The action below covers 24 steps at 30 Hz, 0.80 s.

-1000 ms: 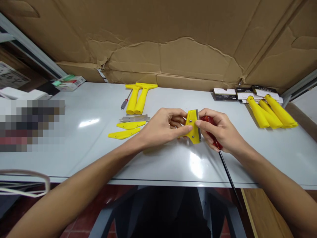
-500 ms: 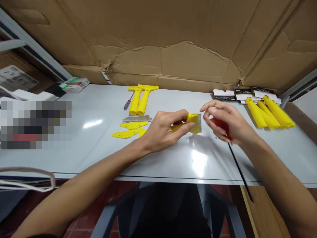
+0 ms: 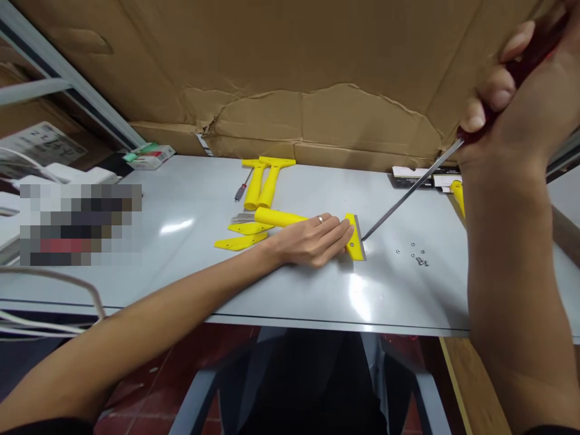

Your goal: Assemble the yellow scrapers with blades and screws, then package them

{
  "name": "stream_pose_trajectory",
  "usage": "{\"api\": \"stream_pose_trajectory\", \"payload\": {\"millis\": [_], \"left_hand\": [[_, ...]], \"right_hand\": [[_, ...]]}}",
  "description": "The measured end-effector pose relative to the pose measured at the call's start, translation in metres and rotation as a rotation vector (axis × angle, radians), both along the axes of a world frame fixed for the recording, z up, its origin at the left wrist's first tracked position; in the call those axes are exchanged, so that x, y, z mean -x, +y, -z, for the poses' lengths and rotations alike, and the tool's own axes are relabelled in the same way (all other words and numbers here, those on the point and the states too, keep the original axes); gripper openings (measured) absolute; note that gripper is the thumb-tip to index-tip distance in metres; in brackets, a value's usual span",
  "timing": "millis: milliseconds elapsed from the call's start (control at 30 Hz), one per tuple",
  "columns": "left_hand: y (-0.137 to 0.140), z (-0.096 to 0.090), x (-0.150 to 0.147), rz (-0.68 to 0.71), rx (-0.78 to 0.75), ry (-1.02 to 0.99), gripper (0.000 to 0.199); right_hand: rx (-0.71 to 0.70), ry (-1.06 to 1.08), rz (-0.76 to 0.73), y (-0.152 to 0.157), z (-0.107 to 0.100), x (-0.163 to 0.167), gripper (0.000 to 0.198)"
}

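Left hand (image 3: 312, 241) clamped on a yellow scraper (image 3: 280, 217), right hand (image 3: 537, 99) wrapped round a screwdriver (image 3: 412, 190), its tip seemingly against the blade (image 3: 362, 249).

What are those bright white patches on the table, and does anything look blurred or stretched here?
Head view: glare, probably reflected light, whitens the table below the yellow scraper, with a fainter streak farther left; head view: a patch at far left is pixelated, hiding details; head view: the right hand, holding the screwdriver, looms large, cut off by the frame.
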<state>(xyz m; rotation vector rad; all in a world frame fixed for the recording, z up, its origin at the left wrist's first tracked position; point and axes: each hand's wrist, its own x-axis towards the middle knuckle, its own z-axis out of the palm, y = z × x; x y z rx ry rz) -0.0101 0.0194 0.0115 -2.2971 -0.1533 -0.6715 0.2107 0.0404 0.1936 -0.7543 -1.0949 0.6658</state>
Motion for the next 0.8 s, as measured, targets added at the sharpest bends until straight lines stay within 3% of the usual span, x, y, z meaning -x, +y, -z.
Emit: {"api": "stream_pose_trajectory", "payload": {"millis": [200,367,433,600,700,800], "left_hand": [[0.002,0.0,0.005,-0.083,0.033,-0.021,0.022],[-0.001,-0.001,0.007,-0.042,0.239,-0.103,0.032],[-0.002,-0.003,0.006,-0.046,0.199,-0.099,0.03],[-0.005,-0.008,0.002,-0.084,-0.065,-0.033,0.019],[-0.007,-0.01,0.001,-0.089,-0.056,-0.011,0.019],[-0.008,-0.01,0.0,-0.055,0.045,-0.035,0.021]], "right_hand": [[-0.051,0.035,0.081,0.005,0.019,0.017,0.026],[-0.071,0.006,0.087,0.011,0.022,0.016,0.029],[-0.089,-0.033,0.112,0.011,0.023,0.017,0.029],[-0.118,-0.1,0.126,0.01,0.026,0.019,0.025],[-0.155,-0.133,0.099,0.009,0.031,0.017,0.024],[-0.163,-0.145,0.058,0.006,0.036,0.018,0.024]]}}
